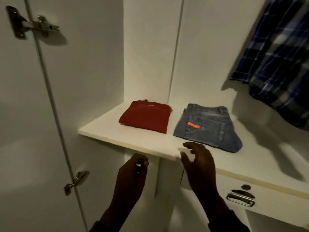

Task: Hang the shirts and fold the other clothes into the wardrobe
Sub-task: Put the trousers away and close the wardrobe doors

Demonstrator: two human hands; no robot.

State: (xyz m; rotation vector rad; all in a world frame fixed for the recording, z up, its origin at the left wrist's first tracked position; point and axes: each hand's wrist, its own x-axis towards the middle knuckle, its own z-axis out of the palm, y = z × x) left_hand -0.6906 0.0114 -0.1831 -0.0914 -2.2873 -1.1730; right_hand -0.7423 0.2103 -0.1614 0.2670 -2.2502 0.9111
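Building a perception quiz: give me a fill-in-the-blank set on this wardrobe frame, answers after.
1. The folded garment left of the jeans is ____ in colour.
2. The plaid shirt is not folded but ____.
3. The pocket patch on the jeans is ____.
4. Both folded items lie on the white ____.

Answers: red; hanging; orange; shelf

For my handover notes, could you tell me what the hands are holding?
Nothing: the left hand and right hand hang below the shelf edge, empty.

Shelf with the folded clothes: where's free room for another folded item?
Bare shelf left of the red folded garment up to the side wall, and right of the folded jeans beneath the hanging plaid shirt. A front strip is bare too. Crowded: the narrow gap between garment and jeans.
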